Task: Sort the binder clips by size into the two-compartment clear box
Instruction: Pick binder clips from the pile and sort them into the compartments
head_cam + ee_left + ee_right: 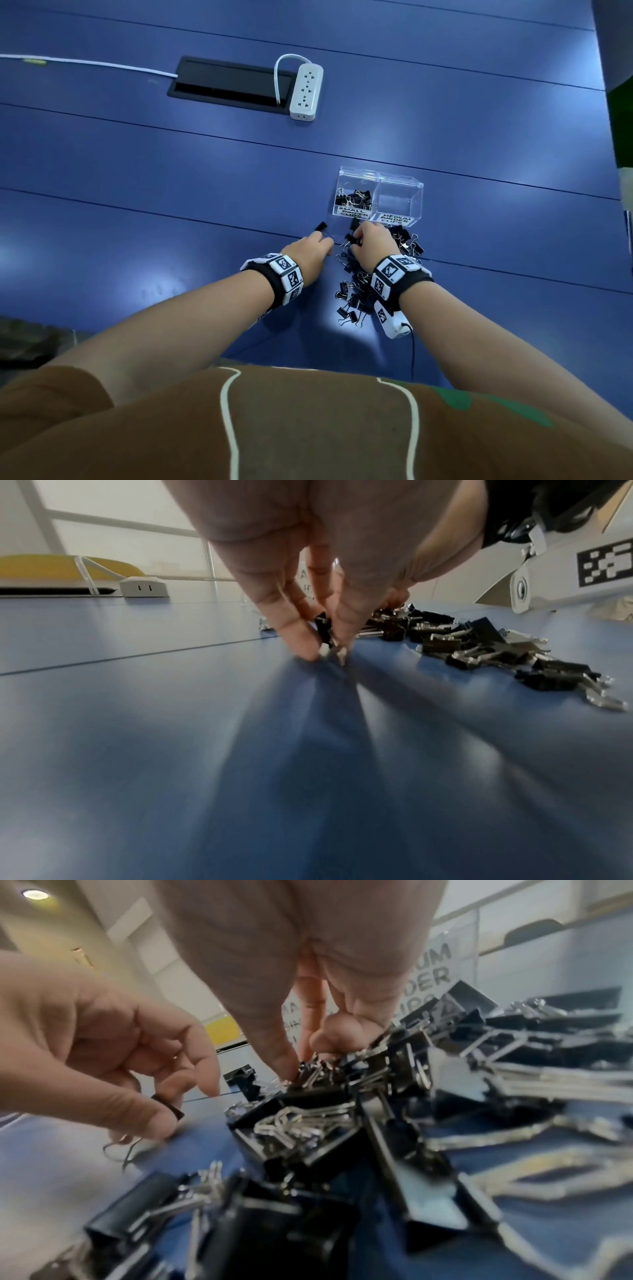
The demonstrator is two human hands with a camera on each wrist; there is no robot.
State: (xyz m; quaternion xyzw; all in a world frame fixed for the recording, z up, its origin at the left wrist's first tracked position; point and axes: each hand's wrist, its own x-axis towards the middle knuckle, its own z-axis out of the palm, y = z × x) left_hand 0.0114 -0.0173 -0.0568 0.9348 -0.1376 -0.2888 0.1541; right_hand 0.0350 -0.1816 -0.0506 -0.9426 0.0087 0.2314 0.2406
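The clear two-compartment box (397, 192) stands just beyond my hands. Its left bay, labelled small, holds several black clips (354, 198); the right bay, labelled medium, looks bare. A loose pile of black binder clips (356, 294) (479, 647) (342, 1123) lies in front of the box, under my right wrist. My left hand (325, 238) (325, 653), left of the pile, pinches a small black clip (322, 226) (323, 628) (171, 1110) between thumb and finger, its wire handles touching the table. My right hand (356, 238) (301, 1066) digs into the pile's far end, fingertips pinched on a clip's wire handles.
The blue table (137, 205) stretches wide to the left and right of the pile. A white power strip (306, 92) (143, 588) and a black cable hatch (229, 82) lie far back, with a white cord (85, 61) running left. The table's near edge is by my body.
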